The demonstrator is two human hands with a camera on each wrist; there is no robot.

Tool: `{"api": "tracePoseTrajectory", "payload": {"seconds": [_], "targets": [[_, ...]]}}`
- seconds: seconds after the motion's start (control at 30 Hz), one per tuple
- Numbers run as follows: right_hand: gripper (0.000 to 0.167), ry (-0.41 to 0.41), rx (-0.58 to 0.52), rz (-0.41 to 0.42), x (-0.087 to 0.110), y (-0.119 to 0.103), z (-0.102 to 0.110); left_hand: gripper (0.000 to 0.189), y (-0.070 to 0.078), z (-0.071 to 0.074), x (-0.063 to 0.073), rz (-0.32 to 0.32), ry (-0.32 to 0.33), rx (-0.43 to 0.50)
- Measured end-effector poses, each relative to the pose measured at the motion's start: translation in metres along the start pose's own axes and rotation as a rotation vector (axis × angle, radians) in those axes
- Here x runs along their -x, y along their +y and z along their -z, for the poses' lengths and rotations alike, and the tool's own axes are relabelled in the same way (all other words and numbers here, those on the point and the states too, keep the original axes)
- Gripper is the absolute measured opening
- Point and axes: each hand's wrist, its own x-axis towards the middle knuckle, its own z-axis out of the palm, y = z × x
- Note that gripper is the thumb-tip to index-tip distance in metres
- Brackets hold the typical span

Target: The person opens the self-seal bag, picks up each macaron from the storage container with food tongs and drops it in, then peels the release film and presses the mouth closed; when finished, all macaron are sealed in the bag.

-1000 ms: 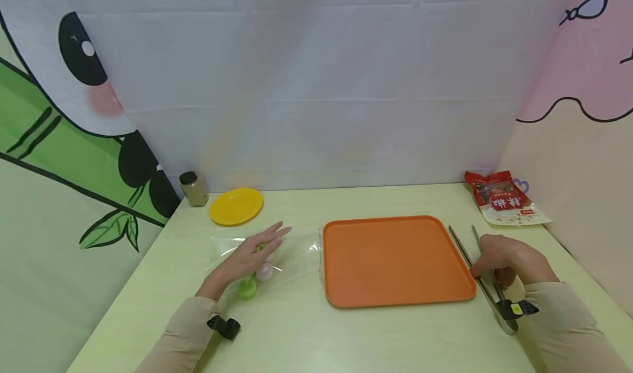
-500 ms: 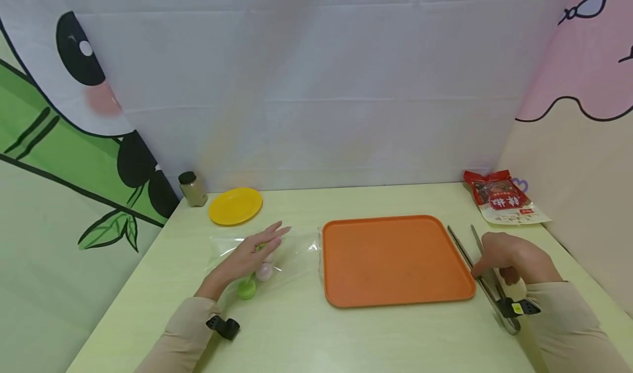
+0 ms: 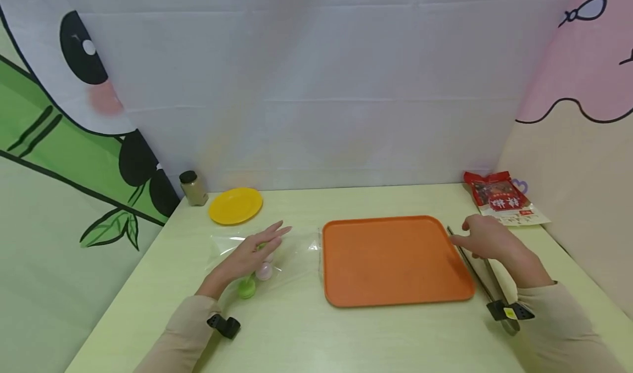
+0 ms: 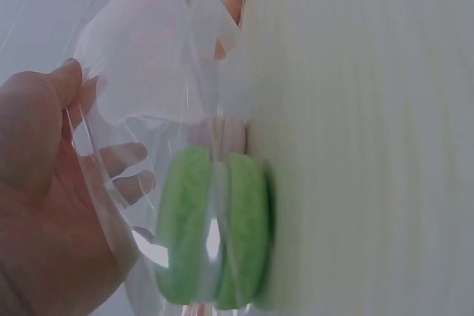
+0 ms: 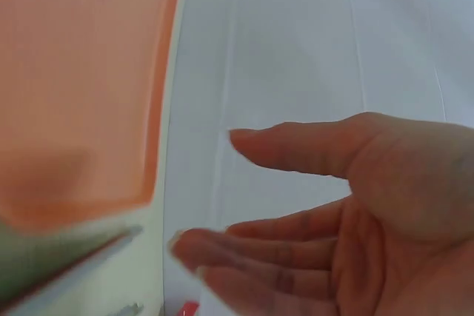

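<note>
My left hand (image 3: 247, 255) lies over a clear plastic bag (image 3: 299, 252), fingers extended and thumb apart from them. Through the film in the left wrist view, a green macaron (image 4: 248, 231) stands on edge, with a pink macaron (image 4: 231, 136) behind it. The head view shows another side of this group, a green macaron (image 3: 246, 288) beside a pink macaron (image 3: 264, 271). Above the far ends of the metal tongs (image 3: 476, 277) hovers my right hand (image 3: 497, 246). Its thumb and fingers are spread with nothing between them, as the right wrist view shows.
An orange tray (image 3: 398, 263) lies between the hands. Behind my left hand are a yellow plate (image 3: 236, 206) and a black-capped jar (image 3: 194, 188). A red and white food packet (image 3: 504, 200) sits at the back right, just beyond my right hand.
My right hand has lifted off the tongs and shifted forward toward their tips, its fingers spreading. The tongs stay beside the tray. My left hand has not moved.
</note>
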Motion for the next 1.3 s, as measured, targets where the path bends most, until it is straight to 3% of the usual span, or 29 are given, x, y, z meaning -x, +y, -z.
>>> {"api": "tracePoseTrajectory", "payload": {"seconds": [0.07,0.27,0.43,0.57,0.8,0.93,1.1,1.3], "targets": [[0.056,0.04,-0.031,0.047,-0.004,-0.01,-0.003,0.047,0.0,0.0,-0.001,0.007,0.001,0.002],[0.052,0.081,-0.242,0.188,-0.011,-0.049,-0.018,0.044,-0.001,-0.001,-0.005,-0.014,0.0,0.009],[0.053,-0.029,-0.472,0.296,-0.017,-0.09,-0.042,0.046,-0.001,-0.002,-0.004,-0.024,-0.004,0.035],[0.056,-0.167,-0.608,0.317,-0.025,-0.124,-0.067,0.046,-0.002,-0.003,-0.002,-0.021,-0.003,0.032],[0.067,-0.399,-0.877,0.271,-0.036,-0.177,-0.121,0.044,-0.003,-0.002,-0.001,-0.003,0.007,0.014],[0.067,-0.468,-1.005,0.21,-0.037,-0.192,-0.145,0.044,-0.002,-0.001,-0.001,0.013,0.003,0.005],[0.059,-0.541,-1.166,0.157,-0.036,-0.199,-0.156,0.042,0.001,0.0,-0.001,0.003,0.0,-0.007],[0.058,-0.661,-1.282,0.126,-0.033,-0.199,-0.158,0.045,0.003,0.001,-0.002,0.023,-0.001,-0.034]]}}
